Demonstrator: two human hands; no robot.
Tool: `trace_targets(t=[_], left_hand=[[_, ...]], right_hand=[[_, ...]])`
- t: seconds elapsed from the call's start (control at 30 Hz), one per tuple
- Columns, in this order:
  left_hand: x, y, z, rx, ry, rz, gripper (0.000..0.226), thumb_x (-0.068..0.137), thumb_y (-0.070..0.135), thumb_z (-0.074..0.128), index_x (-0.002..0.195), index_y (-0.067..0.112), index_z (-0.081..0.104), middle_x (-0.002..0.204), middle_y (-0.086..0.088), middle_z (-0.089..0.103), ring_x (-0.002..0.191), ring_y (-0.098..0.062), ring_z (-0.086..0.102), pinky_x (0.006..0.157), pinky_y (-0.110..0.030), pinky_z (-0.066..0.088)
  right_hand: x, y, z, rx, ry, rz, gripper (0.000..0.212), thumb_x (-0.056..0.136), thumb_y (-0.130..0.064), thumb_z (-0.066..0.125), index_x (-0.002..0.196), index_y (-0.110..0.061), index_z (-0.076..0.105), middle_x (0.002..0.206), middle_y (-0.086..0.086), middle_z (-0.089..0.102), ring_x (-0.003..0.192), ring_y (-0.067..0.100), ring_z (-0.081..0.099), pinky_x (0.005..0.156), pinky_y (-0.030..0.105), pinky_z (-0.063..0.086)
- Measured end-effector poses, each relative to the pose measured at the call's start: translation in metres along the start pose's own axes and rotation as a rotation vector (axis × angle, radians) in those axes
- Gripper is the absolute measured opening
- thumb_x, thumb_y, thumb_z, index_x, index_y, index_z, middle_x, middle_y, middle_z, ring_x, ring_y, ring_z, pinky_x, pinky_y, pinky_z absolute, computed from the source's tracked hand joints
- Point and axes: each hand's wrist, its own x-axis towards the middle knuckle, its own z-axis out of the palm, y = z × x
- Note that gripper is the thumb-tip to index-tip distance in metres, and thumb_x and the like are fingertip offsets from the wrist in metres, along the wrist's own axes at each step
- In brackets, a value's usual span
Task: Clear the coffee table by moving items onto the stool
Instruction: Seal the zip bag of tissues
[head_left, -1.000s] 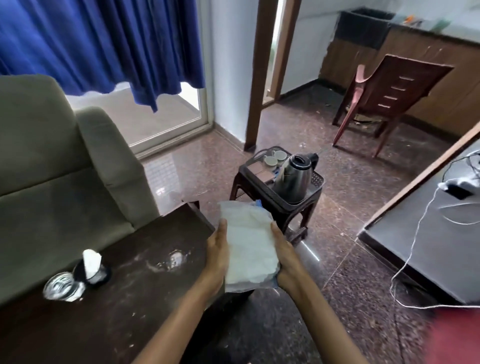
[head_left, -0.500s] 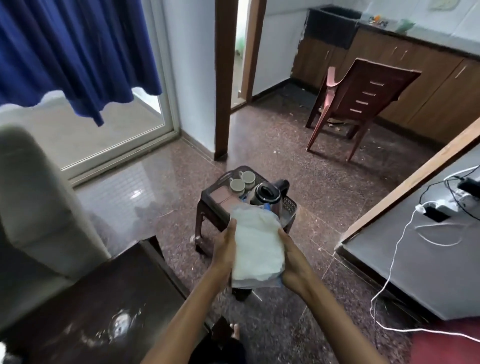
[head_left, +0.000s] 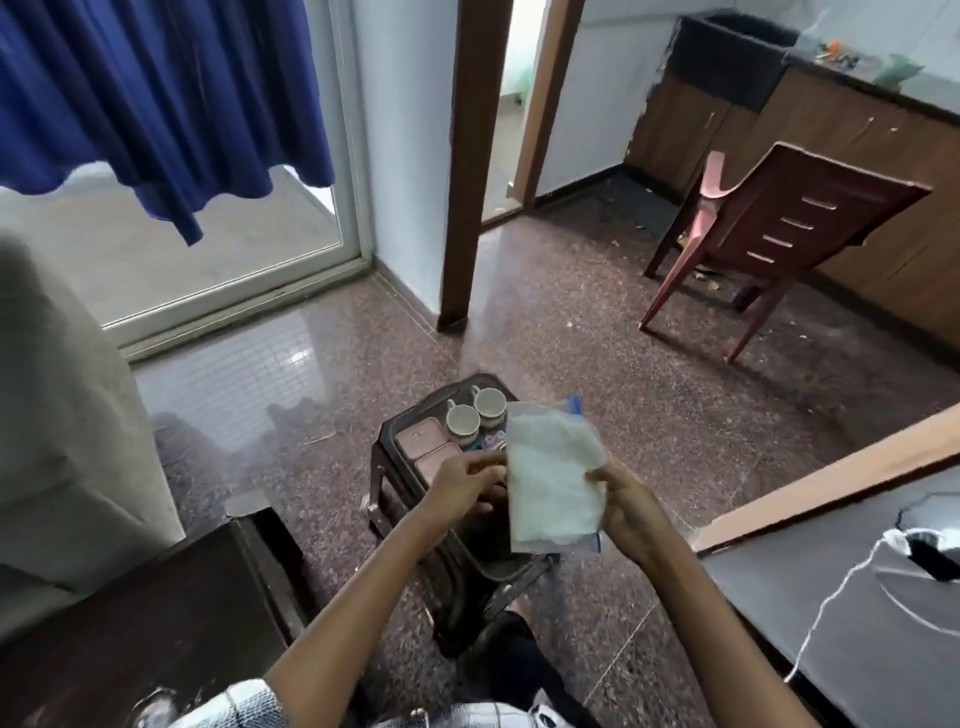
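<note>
1 head-worn wide-angle camera looks forward and steeply down, close above the stool, with floor stretching beyond.

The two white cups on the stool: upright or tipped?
Upright: both cups show round open mouths facing up on the stool.

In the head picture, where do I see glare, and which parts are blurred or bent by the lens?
Head view: daylight glares on the polished floor near the glass door. Head view, left edge: the sofa is smeared and soft. Head view, top: the brown door post leans, a wide-angle effect. Head view, centre: the cups and the white bag are fairly sharp.
</note>
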Motion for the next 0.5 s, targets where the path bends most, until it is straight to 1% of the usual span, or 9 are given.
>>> trace_targets(t=[0.03, 0.1, 0.17, 0.23, 0.3, 0.33, 0.37, 0.43, 0.5], left_hand=[[0.013, 0.004, 0.003, 0.043, 0.022, 0.013, 0.027, 0.091, 0.006, 0.054, 0.116, 0.012, 0.060, 0.097, -0.006, 0.066, 0.074, -0.012, 0.059, 0.055, -0.011, 0.046], [0.040, 0.009, 0.013, 0.199, 0.119, 0.047, 0.033, 0.086, 0.004, 0.059, 0.119, 0.007, 0.060, 0.112, -0.008, 0.067, 0.088, -0.016, 0.062, 0.070, -0.013, 0.047], [0.065, 0.009, 0.024, 0.491, 0.198, 0.066, 0.042, 0.080, 0.013, 0.066, 0.122, 0.012, 0.061, 0.123, -0.004, 0.063, 0.109, -0.017, 0.059, 0.091, -0.021, 0.043], [0.086, 0.005, 0.038, 0.735, 0.181, 0.034, 0.059, 0.074, 0.027, 0.070, 0.131, 0.020, 0.053, 0.136, -0.002, 0.052, 0.125, -0.021, 0.048, 0.105, -0.032, 0.038], [0.102, 0.001, 0.051, 0.942, 0.087, -0.065, 0.081, 0.071, 0.043, 0.071, 0.142, 0.026, 0.034, 0.149, -0.004, 0.031, 0.133, -0.030, 0.035, 0.109, -0.043, 0.034], [0.108, -0.002, 0.057, 1.036, 0.039, -0.126, 0.090, 0.070, 0.048, 0.071, 0.145, 0.029, 0.026, 0.153, -0.006, 0.021, 0.135, -0.034, 0.029, 0.109, -0.047, 0.033], [0.112, -0.005, 0.063, 1.107, 0.003, -0.179, 0.095, 0.069, 0.052, 0.071, 0.146, 0.032, 0.019, 0.155, -0.007, 0.014, 0.136, -0.037, 0.024, 0.109, -0.049, 0.032], [0.115, -0.011, 0.071, 1.175, -0.015, -0.241, 0.098, 0.068, 0.052, 0.073, 0.145, 0.036, 0.015, 0.156, -0.006, 0.008, 0.137, -0.039, 0.019, 0.107, -0.052, 0.033], [0.117, -0.012, 0.072, 1.161, -0.005, -0.265, 0.096, 0.067, 0.049, 0.075, 0.144, 0.036, 0.019, 0.154, -0.005, 0.013, 0.137, -0.037, 0.018, 0.106, -0.054, 0.034]], right_hand=[[0.019, -0.011, -0.008, 0.000, 0.020, -0.007, 0.026, 0.083, 0.004, 0.046, 0.104, -0.002, 0.059, 0.088, 0.013, 0.068, 0.080, 0.029, 0.065, 0.071, 0.037, 0.055], [0.056, -0.037, -0.026, -0.019, 0.086, -0.020, 0.025, 0.081, 0.004, 0.046, 0.102, -0.004, 0.059, 0.092, 0.015, 0.064, 0.082, 0.031, 0.060, 0.076, 0.040, 0.052], [0.090, -0.063, -0.044, -0.055, 0.161, -0.046, 0.021, 0.079, 0.004, 0.047, 0.091, -0.007, 0.061, 0.090, 0.015, 0.061, 0.078, 0.030, 0.058, 0.073, 0.039, 0.050], [0.122, -0.083, -0.056, -0.123, 0.220, -0.080, 0.021, 0.079, 0.006, 0.047, 0.077, -0.011, 0.059, 0.079, 0.011, 0.058, 0.068, 0.025, 0.055, 0.064, 0.034, 0.048], [0.154, -0.096, -0.062, -0.216, 0.237, -0.112, 0.026, 0.079, 0.010, 0.046, 0.070, -0.012, 0.057, 0.065, 0.007, 0.058, 0.057, 0.020, 0.054, 0.053, 0.026, 0.047], [0.168, -0.099, -0.063, -0.285, 0.232, -0.123, 0.027, 0.079, 0.011, 0.046, 0.069, -0.011, 0.058, 0.061, 0.006, 0.058, 0.055, 0.020, 0.054, 0.048, 0.022, 0.045], [0.182, -0.099, -0.064, -0.367, 0.221, -0.125, 0.025, 0.078, 0.012, 0.047, 0.071, -0.007, 0.060, 0.061, 0.007, 0.056, 0.057, 0.020, 0.053, 0.047, 0.021, 0.044], [0.205, -0.091, -0.064, -0.535, 0.176, -0.102, 0.018, 0.077, 0.011, 0.048, 0.082, 0.005, 0.064, 0.067, 0.008, 0.054, 0.065, 0.020, 0.048, 0.053, 0.024, 0.039], [0.226, -0.079, -0.062, -0.672, 0.100, -0.082, 0.018, 0.077, 0.008, 0.050, 0.086, 0.008, 0.064, 0.070, 0.008, 0.054, 0.069, 0.019, 0.046, 0.056, 0.026, 0.035]])
